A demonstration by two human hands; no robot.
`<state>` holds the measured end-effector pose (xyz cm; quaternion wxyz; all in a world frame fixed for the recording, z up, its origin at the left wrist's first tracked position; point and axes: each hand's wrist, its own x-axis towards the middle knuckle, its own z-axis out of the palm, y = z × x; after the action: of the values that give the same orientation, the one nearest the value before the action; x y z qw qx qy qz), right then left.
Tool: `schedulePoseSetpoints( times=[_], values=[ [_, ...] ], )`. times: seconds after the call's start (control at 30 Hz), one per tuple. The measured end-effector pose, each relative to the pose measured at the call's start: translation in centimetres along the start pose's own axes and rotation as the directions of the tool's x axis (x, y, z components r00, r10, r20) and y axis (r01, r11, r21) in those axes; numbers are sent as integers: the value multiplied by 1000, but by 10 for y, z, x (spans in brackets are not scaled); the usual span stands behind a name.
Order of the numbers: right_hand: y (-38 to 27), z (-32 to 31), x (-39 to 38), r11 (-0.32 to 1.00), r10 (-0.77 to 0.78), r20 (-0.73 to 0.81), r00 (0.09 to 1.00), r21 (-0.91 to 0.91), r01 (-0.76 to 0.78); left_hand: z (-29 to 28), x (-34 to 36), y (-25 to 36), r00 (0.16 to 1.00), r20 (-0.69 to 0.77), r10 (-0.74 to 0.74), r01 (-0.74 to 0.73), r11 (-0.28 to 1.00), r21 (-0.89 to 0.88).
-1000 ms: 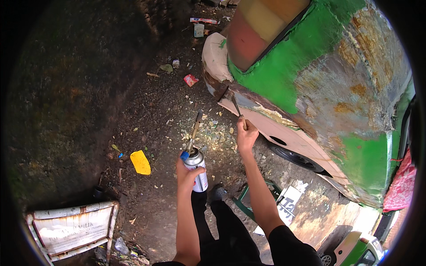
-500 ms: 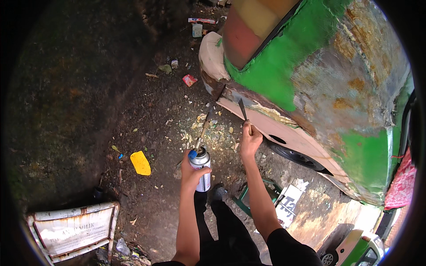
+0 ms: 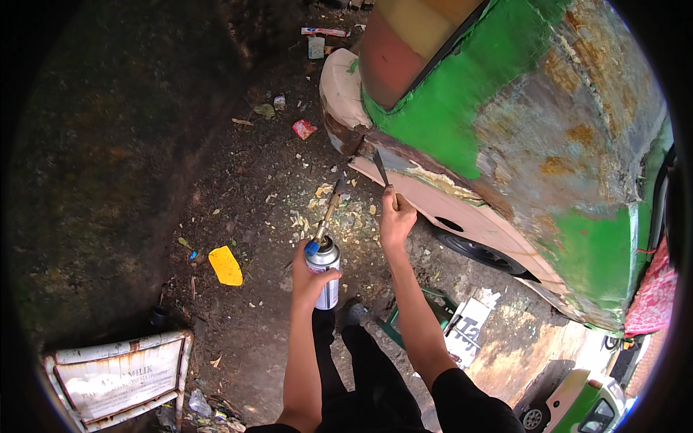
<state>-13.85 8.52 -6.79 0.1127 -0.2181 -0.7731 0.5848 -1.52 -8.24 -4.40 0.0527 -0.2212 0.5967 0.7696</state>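
In the head view, the left hand [image 3: 309,283] has its fingers clamped around a gas canister [image 3: 328,294], upright in front of the legs, its torch nozzle [image 3: 333,208] slanting up toward the car [image 3: 440,133]. The right hand [image 3: 397,222] is closed on the handle of a scraper [image 3: 380,167], whose blade lies over the car's lower edge; whether it touches cannot be told. No flame shows, but if the torch is lit, a small rightward swing could burn the right hand, since the two are near each other. Pressing too hard on the peeling edge could make the blade skid, and dry-looking flakes [image 3: 323,211] beneath the nozzle might scorch.
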Motion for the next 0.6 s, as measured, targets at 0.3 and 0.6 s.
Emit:
schedulePoseSetpoints(
  times=[0.3,0.6],
  values=[
    [-26,18,5,992,-67,24,997,-110,69,-1,5,0,999,40,29,-30,999,13],
    [-5,10,6,996,-32,8,999,-78,32,0,11,7,999,24,24,-24,999,24]
  ],
)
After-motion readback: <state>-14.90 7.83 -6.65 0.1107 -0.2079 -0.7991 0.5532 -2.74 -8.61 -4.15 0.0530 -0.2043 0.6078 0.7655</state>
